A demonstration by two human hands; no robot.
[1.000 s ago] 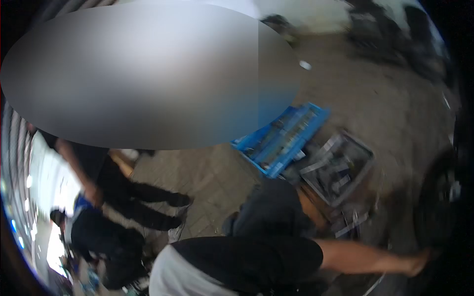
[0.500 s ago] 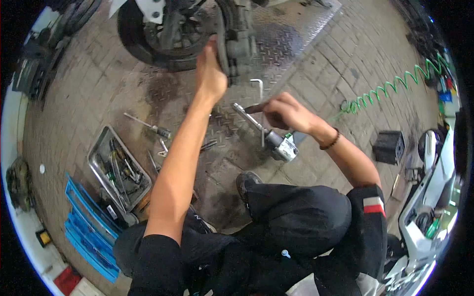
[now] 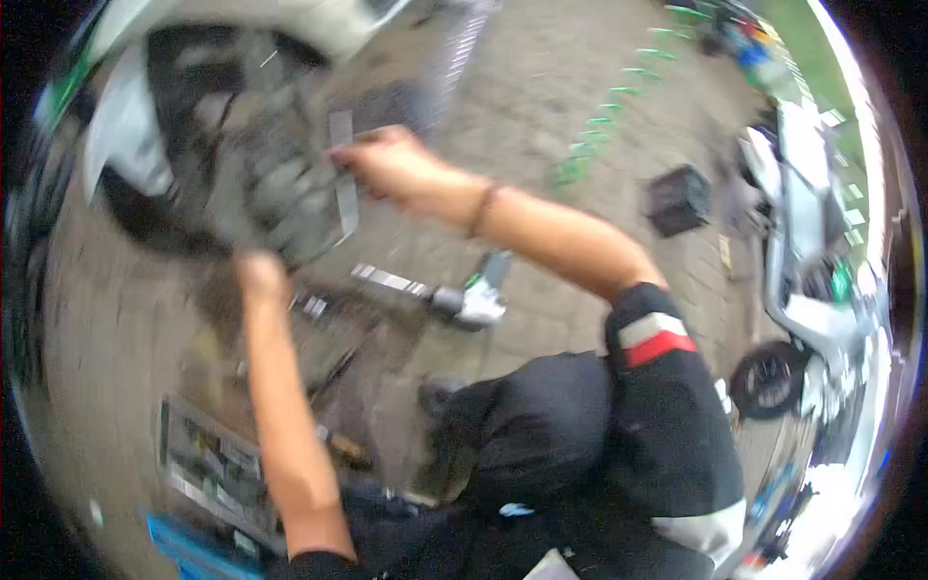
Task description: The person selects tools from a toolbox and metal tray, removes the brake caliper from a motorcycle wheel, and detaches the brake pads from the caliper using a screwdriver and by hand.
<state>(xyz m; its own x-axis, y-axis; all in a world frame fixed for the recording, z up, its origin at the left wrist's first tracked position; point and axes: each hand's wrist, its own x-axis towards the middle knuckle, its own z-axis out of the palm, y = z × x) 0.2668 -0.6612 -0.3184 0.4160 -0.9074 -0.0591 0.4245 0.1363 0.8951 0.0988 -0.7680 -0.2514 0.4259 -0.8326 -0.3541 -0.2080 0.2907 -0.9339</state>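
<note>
Head view — my left hand meets the wheel's near edge, right hand a blurred bar; I can't tell either grip.

We see a floor of gray bricks. On it, over on the right, there is a black box. Just beside the box we see a thin yellowish strip. Farther right we can see a white motorbike, with a bright green thing on it. A round black wheel is near its low side. Up at the top right we see a blurry pile with blue and red bits. Down at the bottom left we spot part of a blue tray and a little white spot.
</note>
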